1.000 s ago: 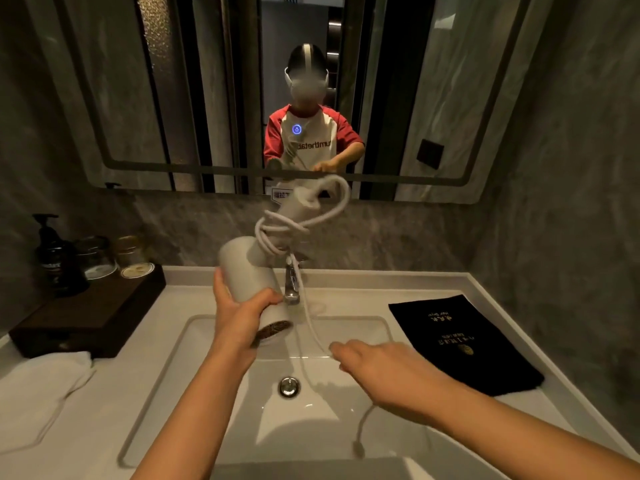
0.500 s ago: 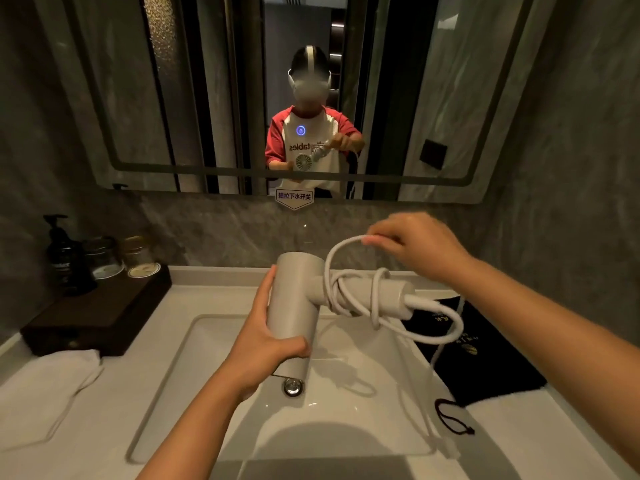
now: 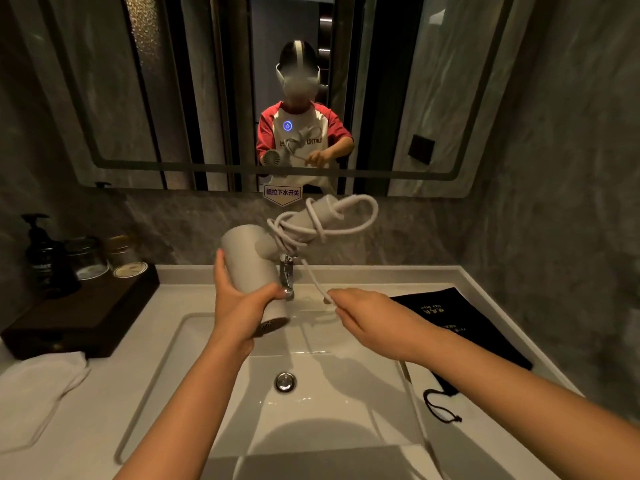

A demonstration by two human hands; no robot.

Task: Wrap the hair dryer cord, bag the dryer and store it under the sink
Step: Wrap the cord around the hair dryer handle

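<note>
My left hand (image 3: 242,306) grips the barrel of a white hair dryer (image 3: 249,261) above the sink, with its handle pointing up and to the right. Several loops of the white cord (image 3: 346,220) lie wound around that handle. My right hand (image 3: 367,313) pinches the loose stretch of cord below the handle; the rest of the cord trails down past my right forearm. A black drawstring bag (image 3: 460,323) lies flat on the counter at the right, its drawstring loop near the front.
The white sink basin (image 3: 194,358) with its drain and chrome tap (image 3: 286,275) is right beneath my hands. At the left stand a dark wooden tray (image 3: 83,317) with a pump bottle and jars, and a white towel (image 3: 38,386). The mirror fills the wall ahead.
My right hand came down from above the handle to the front of the sink, pulling the cord with it. The dryer tilted, so its handle now points up and away.
</note>
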